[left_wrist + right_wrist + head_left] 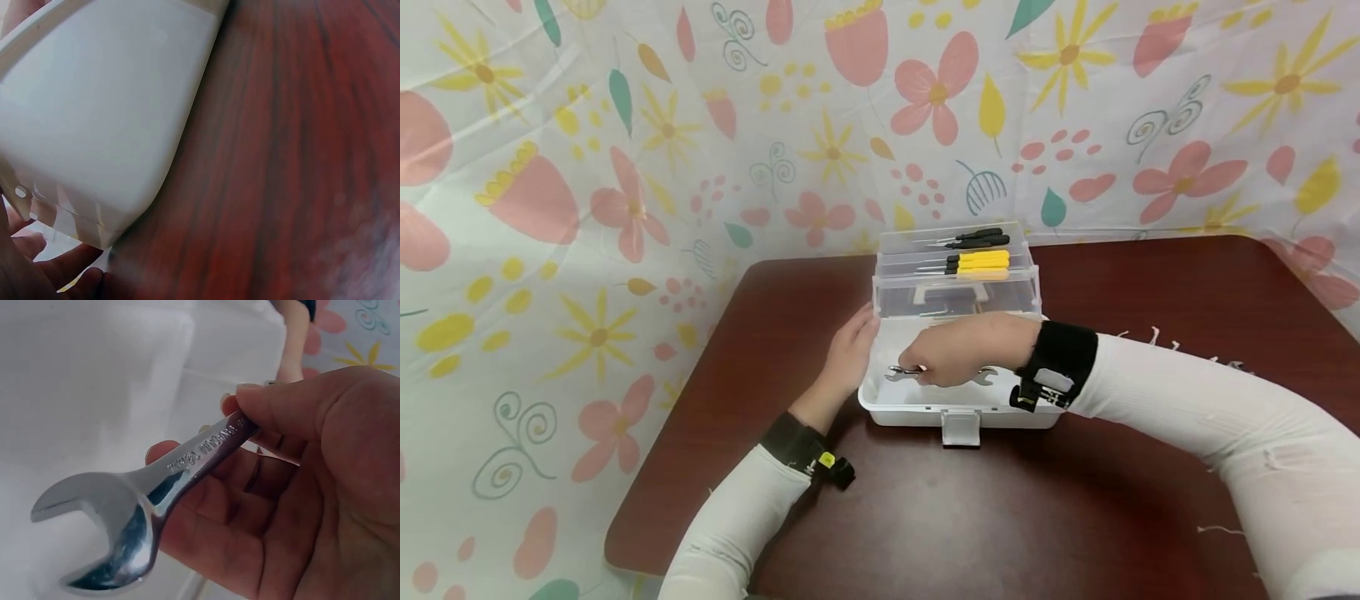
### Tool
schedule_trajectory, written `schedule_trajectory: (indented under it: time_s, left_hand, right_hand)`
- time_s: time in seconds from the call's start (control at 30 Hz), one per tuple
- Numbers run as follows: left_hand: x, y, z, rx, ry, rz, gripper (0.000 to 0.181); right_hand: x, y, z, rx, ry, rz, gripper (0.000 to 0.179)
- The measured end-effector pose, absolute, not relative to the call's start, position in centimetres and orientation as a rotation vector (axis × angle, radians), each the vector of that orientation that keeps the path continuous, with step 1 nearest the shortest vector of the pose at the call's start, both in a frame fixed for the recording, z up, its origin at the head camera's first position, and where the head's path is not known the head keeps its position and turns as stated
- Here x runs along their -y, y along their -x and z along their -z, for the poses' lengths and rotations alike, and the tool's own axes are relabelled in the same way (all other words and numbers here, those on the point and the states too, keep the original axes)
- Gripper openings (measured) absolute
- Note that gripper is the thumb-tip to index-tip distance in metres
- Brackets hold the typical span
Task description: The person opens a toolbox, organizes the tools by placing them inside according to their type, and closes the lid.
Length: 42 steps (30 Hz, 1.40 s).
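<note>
A white plastic toolbox [902,417] stands on the table with its clear lid raised. My right hand [958,346] is over its open base and grips a shiny open-end wrench [197,453] by the shank. The wrench's near open jaw points away from the palm in the right wrist view, and both ends stick out of the fist in the head view. At the box's left rear corner, my left hand [848,354] holds the side wall, its fingers [69,265] bent around the back. Part of the box's inside is hidden under my right hand.
Screwdrivers with yellow handles [985,265] and black-handled tools [981,239] lie in the raised lid section. A clear latch [961,427] hangs at the box's front. The dark red table [925,517] meets a flower-patterned cloth [662,167] at the back and left.
</note>
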<state>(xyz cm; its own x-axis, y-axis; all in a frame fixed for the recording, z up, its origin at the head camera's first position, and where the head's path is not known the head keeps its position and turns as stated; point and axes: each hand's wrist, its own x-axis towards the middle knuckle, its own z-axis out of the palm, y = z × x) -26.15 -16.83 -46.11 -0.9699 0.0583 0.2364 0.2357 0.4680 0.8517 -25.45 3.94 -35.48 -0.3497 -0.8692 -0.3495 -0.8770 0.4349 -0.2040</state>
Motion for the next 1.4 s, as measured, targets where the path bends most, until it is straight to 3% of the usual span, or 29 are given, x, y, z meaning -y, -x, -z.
schedule_trajectory:
  time_s: [1.4]
  left_hand:
    - [16.9, 26.3, 46.1, 2.544, 0.25, 1.513, 0.054]
  right_hand:
    - [-0.4, 25.7, 37.8, -2.219, 1.321, -0.216, 0.017]
